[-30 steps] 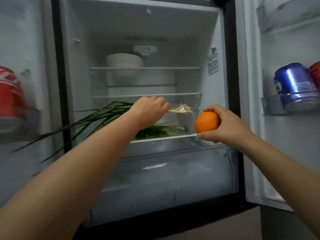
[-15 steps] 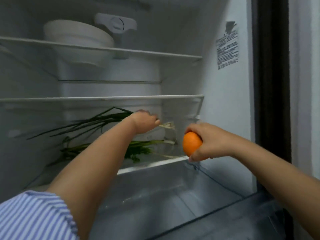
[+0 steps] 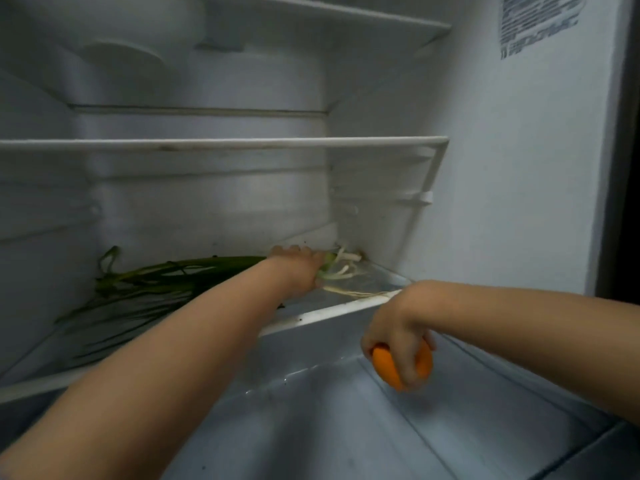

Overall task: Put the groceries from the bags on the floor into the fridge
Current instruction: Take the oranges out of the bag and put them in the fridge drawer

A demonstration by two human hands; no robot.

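**Scallions laid lengthwise on the shelf; orange poised over the drawer**

On the glass shelf (image 3: 332, 311), the scallions (image 3: 180, 275) lie with their long axis running left to right, green tips toward the left wall and white roots at the right back corner. The left hand (image 3: 299, 271) reaches deep over that shelf, and its grip appears curled round the bunch near the root end, though the fingers are partly hidden. Right of it, in front of the shelf's edge and lower, the right hand (image 3: 398, 336) clasps the orange (image 3: 401, 370) from above, fingers wrapped round it. The orange hangs directly over the drawer (image 3: 311, 410) below the shelf, so the right hand is the nearer one; the coming move is probably a straight lowering.
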